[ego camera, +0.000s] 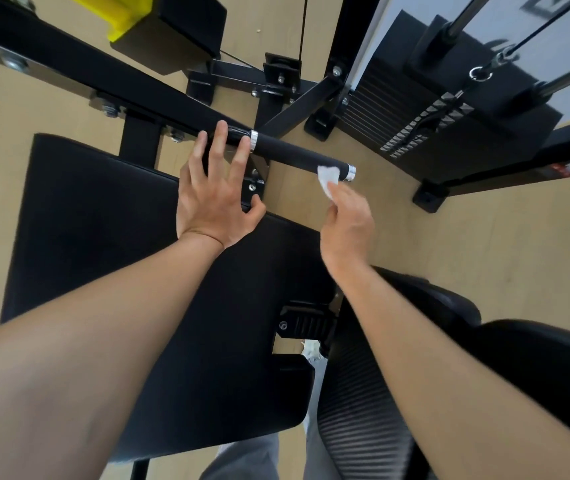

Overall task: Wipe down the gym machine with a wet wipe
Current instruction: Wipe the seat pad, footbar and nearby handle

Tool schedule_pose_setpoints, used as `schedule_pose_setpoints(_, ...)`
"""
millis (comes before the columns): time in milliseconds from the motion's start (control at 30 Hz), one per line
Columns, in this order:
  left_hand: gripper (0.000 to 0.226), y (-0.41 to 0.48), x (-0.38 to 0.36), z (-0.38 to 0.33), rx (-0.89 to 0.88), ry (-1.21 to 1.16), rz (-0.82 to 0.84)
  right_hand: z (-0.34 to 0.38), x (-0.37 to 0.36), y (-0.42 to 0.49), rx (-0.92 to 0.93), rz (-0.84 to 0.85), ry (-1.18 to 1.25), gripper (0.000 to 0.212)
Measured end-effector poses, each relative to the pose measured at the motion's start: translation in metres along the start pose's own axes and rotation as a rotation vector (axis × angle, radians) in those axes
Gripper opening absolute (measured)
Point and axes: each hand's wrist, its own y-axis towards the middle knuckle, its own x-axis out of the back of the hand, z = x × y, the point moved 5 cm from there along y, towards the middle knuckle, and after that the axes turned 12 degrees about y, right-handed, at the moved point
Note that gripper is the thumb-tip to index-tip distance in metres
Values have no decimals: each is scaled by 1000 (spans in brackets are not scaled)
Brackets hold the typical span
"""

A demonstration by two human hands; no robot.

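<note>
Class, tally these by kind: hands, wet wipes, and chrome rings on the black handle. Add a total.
Hands: 2 (left hand, right hand)
Wet wipe: 1
Chrome rings: 2
Total: 5

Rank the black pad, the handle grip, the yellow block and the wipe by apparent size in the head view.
1. black pad.
2. handle grip and yellow block: unsure, the block is cut off.
3. wipe, pinched by the right hand.
</note>
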Motion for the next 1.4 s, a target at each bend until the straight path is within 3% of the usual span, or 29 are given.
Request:
schedule_pose_setpoints(100, 75, -2, 1, 0, 7, 10, -33, -21, -29, -46, -84, 171, -8, 42)
schedule_pose_setpoints(200, 67, -6, 1, 2, -2, 29, -50, -26, -51, -69, -63, 271, -63, 57)
schedule_pose_setpoints(267, 62, -9, 5, 6, 17, 33, -97, -14, -62, -69, 33, 312, -81, 60)
schedule_pose_setpoints(433, 52, -56, 23, 23, 275, -65, -227, 26, -90, -71, 347, 444, -71, 65)
schedule_pose_setpoints(533, 48, -112, 24, 30, 348, -83, -209, 20, -92, -79, 398, 480, -156, 65)
schedule_pose_setpoints(600, 48, -148, 22, 32, 383, -85, -140, 2, -82, -81, 298, 443, -216, 65)
schedule_pose_setpoints(800, 64, -243, 3, 30, 361, -54, 129, -62, -59, -111, -258, 308, -182, 77)
schedule_pose_setpoints(933, 67, -247, 0, 35, 323, -44, 140, -56, -67, -130, -411, 251, -59, 81)
schedule_pose_setpoints(1000, 66, -246, 0, 36, 311, -39, 133, -41, -78, -146, -296, 277, -76, 80)
schedule_pose_setpoints(1167, 67, -246, 0, 36, 309, -50, 131, 6, -104, -164, 243, 504, -75, 68)
schedule_pose_setpoints(1267, 67, -247, 2, 38, 309, -42, 114, 32, -118, -147, 564, 653, -194, 63)
schedule_pose_setpoints(1400, 65, -248, 0, 38, 311, -59, 89, 44, -112, -91, 604, 614, -331, 65)
